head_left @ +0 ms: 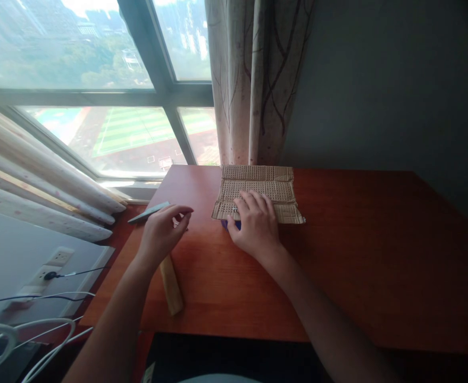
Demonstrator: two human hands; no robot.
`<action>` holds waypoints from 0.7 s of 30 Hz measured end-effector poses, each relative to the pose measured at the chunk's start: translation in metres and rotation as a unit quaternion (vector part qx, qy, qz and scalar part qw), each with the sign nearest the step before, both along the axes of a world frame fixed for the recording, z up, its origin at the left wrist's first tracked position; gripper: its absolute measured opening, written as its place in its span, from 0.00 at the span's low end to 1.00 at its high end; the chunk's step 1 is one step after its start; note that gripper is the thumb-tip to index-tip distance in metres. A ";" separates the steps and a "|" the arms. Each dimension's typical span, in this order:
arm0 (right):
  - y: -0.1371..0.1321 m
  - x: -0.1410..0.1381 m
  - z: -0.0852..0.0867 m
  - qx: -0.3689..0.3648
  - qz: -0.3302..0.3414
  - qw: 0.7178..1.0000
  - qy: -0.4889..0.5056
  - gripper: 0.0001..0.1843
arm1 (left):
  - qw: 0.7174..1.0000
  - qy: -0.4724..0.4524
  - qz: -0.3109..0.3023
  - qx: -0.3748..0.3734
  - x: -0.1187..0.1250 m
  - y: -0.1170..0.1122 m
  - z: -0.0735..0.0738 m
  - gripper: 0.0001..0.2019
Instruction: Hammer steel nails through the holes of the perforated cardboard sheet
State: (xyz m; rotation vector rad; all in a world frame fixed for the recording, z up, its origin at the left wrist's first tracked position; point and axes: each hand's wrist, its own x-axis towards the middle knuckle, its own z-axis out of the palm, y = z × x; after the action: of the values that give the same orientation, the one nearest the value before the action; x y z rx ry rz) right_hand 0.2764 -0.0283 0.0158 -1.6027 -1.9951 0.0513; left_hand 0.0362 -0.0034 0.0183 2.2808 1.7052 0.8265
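Note:
A sheet of creased brown cardboard, full of small punched holes, sits slightly raised above the table. Beneath its front edge a dark blue object shows in part. My right hand lies over the cardboard's front part, fingers on top and thumb at the front edge, holding it. Near the thumb is a tiny pale spot too small to name. To the left, my left hand hovers apart from the cardboard with thumb and fingers pinched; whatever is between them is too small to make out.
Beyond my left hand lies a flat grey piece; a wooden bar lies below the hand. Both rest on the reddish-brown table. A window and curtains stand behind. Cables and wall sockets are at left.

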 end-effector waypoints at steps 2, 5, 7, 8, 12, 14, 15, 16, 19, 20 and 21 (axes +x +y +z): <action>0.000 0.000 0.000 -0.001 0.000 1.000 -0.001 0.23 | 0.998 -0.042 -0.042 0.016 0.024 -0.005 0.008 0.09; 0.000 0.000 0.001 -0.001 0.003 1.000 0.000 0.23 | 0.991 -0.068 -0.108 0.032 0.053 -0.007 0.018 0.07; -0.001 0.000 0.001 -0.001 0.005 1.000 0.002 0.23 | 0.989 -0.066 -0.122 0.047 0.066 -0.004 0.021 0.07; -0.001 0.000 0.002 -0.002 0.006 1.000 0.003 0.23 | 0.989 -0.059 -0.125 0.052 0.070 -0.001 0.022 0.07; -0.001 0.001 0.002 -0.006 0.005 1.000 0.005 0.23 | 0.988 -0.029 -0.147 0.034 0.079 0.010 0.021 0.06; -0.001 0.001 0.003 -0.007 0.004 1.000 0.004 0.24 | 0.985 -0.031 -0.170 0.011 0.081 0.015 0.019 0.07; -0.001 0.001 0.002 -0.007 0.004 1.000 0.004 0.24 | 0.983 -0.037 -0.182 0.003 0.082 0.017 0.018 0.07; -0.001 0.001 0.002 -0.007 0.003 1.000 0.003 0.24 | 0.981 -0.048 -0.190 -0.002 0.083 0.018 0.018 0.07; 0.000 0.001 0.001 -0.004 0.002 1.000 0.002 0.24 | 0.977 -0.112 -0.179 0.018 0.086 0.018 0.019 0.06; 0.000 0.000 0.001 -0.003 0.003 1.000 0.002 0.24 | 0.976 -0.143 -0.158 0.035 0.086 0.017 0.021 0.05; 0.000 0.000 0.000 -0.002 0.003 1.000 0.002 0.24 | 0.974 -0.178 -0.132 0.051 0.086 0.017 0.024 0.05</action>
State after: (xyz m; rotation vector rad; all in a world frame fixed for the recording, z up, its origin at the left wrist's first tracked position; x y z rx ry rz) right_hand 0.2768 -0.0284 0.0159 -1.5974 -1.9985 0.0610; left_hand 0.1225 0.0135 0.0421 2.1888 1.2041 1.1955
